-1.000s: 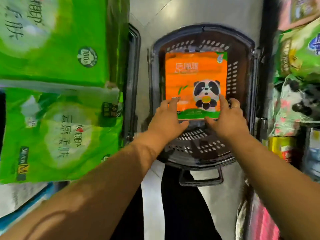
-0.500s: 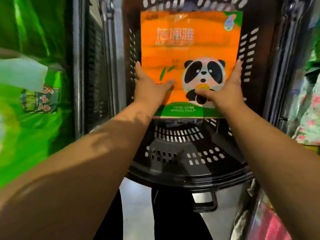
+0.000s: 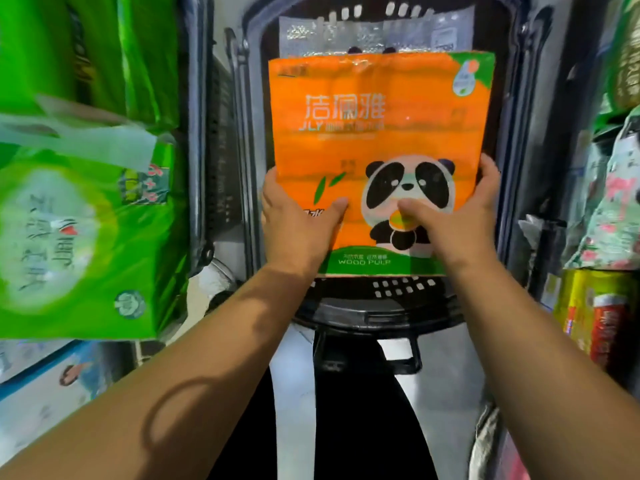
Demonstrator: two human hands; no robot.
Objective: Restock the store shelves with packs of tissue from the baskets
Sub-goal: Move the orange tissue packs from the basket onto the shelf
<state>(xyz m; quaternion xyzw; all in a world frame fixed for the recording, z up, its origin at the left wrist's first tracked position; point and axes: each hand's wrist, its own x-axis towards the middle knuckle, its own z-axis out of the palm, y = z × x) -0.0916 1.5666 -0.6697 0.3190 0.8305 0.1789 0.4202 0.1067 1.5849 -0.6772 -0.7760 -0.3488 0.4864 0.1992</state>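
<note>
Over the dark basket [image 3: 381, 313] I see the orange panda tissue pack [image 3: 377, 133], with a clear-wrapped pack [image 3: 374, 32] inside behind it. My left hand [image 3: 298, 223] and right hand [image 3: 453, 223] clasp its lower corners, thumbs across the front, arms stretched forward.

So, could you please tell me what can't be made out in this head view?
- Basket contents under the orange pack: hidden by that pack; only a clear-wrapped pack peeks out above it.
- Fingers behind the orange pack: covered by it, both left hand and right hand.
- Green packs: print blurred, cut by the left edge.
- Right shelf goods: blurred.
</note>
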